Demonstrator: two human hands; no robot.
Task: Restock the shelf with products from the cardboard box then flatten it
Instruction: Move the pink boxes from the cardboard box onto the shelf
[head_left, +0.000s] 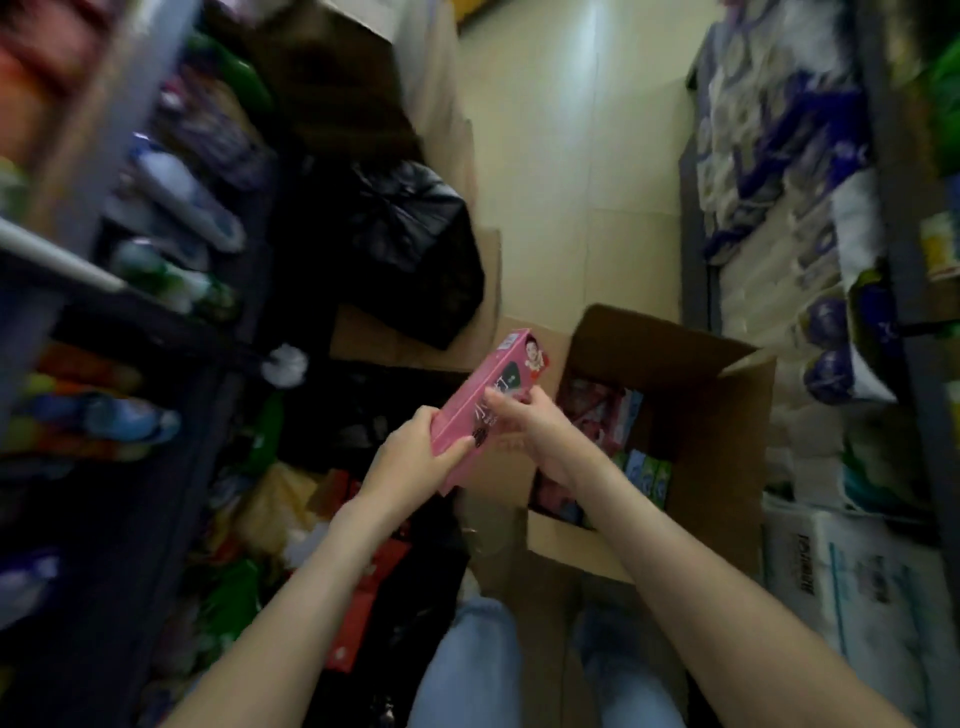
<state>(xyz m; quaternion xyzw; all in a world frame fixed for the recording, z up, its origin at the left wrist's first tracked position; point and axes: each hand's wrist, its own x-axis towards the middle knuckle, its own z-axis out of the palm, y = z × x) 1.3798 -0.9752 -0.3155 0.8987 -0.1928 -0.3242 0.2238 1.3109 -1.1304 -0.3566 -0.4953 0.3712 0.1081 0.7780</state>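
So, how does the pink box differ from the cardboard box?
The pink box is slim; the cardboard box is much bigger, brown and open, products inside. The pink box is held up by the left hand and right hand; the cardboard box stands on the floor. Both are rectangular.

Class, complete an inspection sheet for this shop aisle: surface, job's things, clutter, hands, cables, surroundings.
Surface: pale tiled floor, an aisle between shelving.
Job's things: open cardboard box on the floor with small cartons inside; pink carton held up beside its left edge.
Clutter: black bin bag lying against loose cardboard; mixed packets lower left.
Hands: left hand and right hand both grip the pink carton.
Cables: nothing seen.
Surroundings: shelf of bottles on the left, blurred; paper roll packs on the right.
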